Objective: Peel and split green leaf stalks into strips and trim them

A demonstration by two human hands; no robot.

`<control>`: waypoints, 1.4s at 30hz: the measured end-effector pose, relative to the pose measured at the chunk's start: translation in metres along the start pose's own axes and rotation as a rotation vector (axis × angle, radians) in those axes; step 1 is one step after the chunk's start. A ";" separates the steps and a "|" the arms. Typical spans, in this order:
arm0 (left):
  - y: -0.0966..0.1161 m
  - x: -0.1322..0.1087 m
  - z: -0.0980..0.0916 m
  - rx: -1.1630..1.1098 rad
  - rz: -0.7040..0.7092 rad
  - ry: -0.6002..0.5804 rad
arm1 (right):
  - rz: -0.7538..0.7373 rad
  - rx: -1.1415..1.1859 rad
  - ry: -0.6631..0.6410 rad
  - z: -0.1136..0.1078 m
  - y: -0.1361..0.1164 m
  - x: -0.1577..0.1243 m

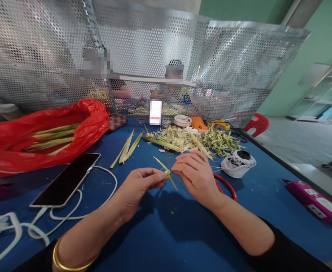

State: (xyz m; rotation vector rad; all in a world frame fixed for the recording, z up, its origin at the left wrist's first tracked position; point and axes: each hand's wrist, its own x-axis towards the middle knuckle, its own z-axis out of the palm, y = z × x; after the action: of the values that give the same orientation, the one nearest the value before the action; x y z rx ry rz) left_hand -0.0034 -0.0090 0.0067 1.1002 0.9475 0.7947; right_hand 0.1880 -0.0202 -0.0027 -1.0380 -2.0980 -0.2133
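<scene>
Between my two hands is a small knotted piece of pale yellow-green leaf strip [167, 173], with narrow ends sticking out up-left and down-right. My left hand [143, 181] pinches it between thumb and forefinger from the left. From the right, the fingertips of my right hand [196, 173] are pressed together at its other side; they partly hide what they grip. Just beyond lie several long green-yellow leaf strips [126, 151] on the blue table [171, 234]. Past my right hand spreads a heap of folded leaf pieces [180, 138], with a greener cluster [221, 139] at its right.
At left are a red plastic bag [92, 113] of leaves and a phone [66, 181] on a white cable [83, 217]. A white thread spool [238, 164], red loop [230, 185] and purple case [315, 200] lie right. A perforated metal screen [143, 41] stands behind, with people beyond.
</scene>
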 end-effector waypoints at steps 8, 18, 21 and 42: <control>-0.004 0.000 0.004 0.037 0.056 0.086 | 0.451 0.275 0.294 0.002 -0.004 -0.001; -0.004 -0.001 0.006 0.433 0.413 0.073 | 0.172 0.239 0.081 -0.001 -0.020 -0.001; -0.005 -0.003 0.005 0.538 0.481 0.106 | 0.180 0.220 0.054 -0.002 -0.020 0.000; -0.005 -0.004 0.005 0.601 0.503 0.202 | 0.440 0.441 -0.125 -0.001 -0.023 -0.001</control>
State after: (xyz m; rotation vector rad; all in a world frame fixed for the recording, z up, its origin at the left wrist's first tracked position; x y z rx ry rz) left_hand -0.0001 -0.0152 0.0039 1.8541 1.1328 1.0758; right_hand 0.1714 -0.0363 0.0011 -1.2193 -1.8430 0.5198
